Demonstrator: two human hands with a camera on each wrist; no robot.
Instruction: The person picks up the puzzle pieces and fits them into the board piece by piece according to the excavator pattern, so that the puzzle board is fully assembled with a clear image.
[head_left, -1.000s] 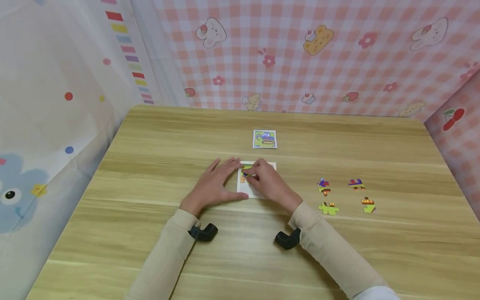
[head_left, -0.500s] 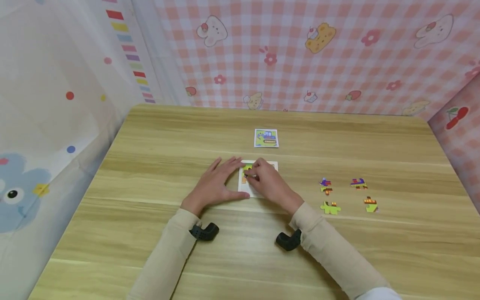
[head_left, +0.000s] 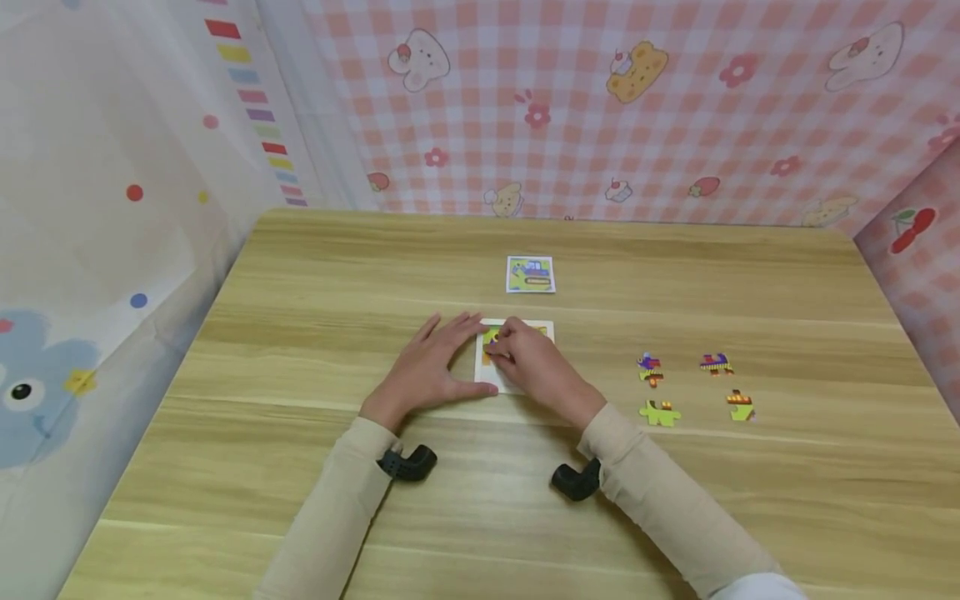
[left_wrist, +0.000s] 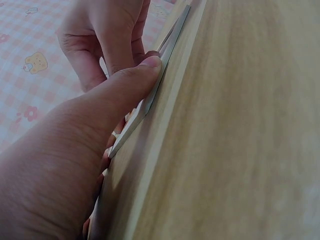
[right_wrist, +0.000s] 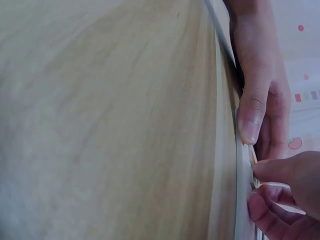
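Note:
A small white puzzle tray [head_left: 508,387] lies mid-table, with yellow-green and orange puzzle pieces laid in its left and upper part. My left hand [head_left: 427,372] spreads along its left side; the fingers touch near the far left corner, and the thumb rests on the near edge. In the left wrist view that thumb [left_wrist: 142,70] presses the tray's rim. Over the tray, my right hand [head_left: 542,360] pinches a puzzle piece between thumb and fingertips, mostly hidden by the fingers. The right wrist view shows the right fingertips [right_wrist: 260,206] close against the tray surface.
Several loose puzzle pieces lie to the right, among them a purple one [head_left: 717,364], a green one [head_left: 661,413] and a striped one [head_left: 740,407]. A picture card [head_left: 531,275] of a digger lies beyond the tray. A checked cloth [head_left: 570,125] hangs behind the table.
The right fingertips shift slightly over the tray's left part, and less of the dark piece shows beneath them. The left hand stays in place.

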